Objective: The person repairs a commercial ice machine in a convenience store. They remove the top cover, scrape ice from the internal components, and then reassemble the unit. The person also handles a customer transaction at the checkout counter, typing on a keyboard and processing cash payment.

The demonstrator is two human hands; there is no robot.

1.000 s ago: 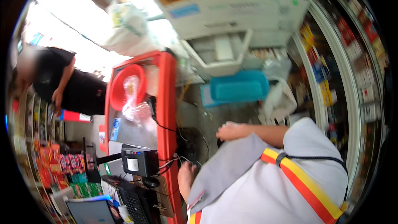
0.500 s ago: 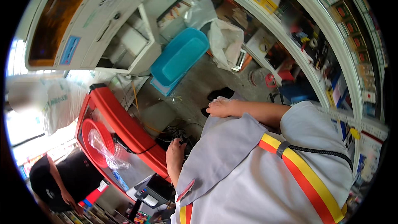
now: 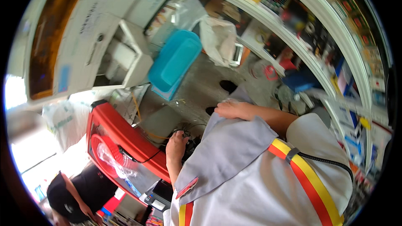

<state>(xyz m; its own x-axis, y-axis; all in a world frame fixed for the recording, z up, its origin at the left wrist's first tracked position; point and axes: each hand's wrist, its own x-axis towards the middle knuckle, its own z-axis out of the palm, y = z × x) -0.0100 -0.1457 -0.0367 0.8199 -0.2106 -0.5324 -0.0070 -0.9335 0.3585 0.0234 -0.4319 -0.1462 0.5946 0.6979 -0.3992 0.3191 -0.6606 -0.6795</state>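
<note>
My left hand (image 3: pixel 176 145) hangs beside the red-edged counter (image 3: pixel 130 132), close to a tangle of dark cables (image 3: pixel 191 140). Its fingers are loosely bent and apart, with nothing visible in them. In front of my belly, my right hand (image 3: pixel 233 109) is curled over the grey apron (image 3: pixel 228 146), fingers together and bent downward. Whatever those fingers may hold is hidden. Below the right hand, a dark shoe (image 3: pixel 228 86) shows on the floor.
A turquoise tub (image 3: pixel 176 60) stands ahead, beside a white plastic bag (image 3: pixel 220 37). An open pale cabinet (image 3: pixel 125 58) is at the left. Crowded shelves (image 3: pixel 310 25) curve along the right. A red basket (image 3: pixel 102 152) sits on the counter; a person in black (image 3: pixel 83 192) is beyond it.
The view has shifted slightly, so the tub and bag sit further left and the counter further right. My left hand is a little higher; both hands keep much the same pose.
</note>
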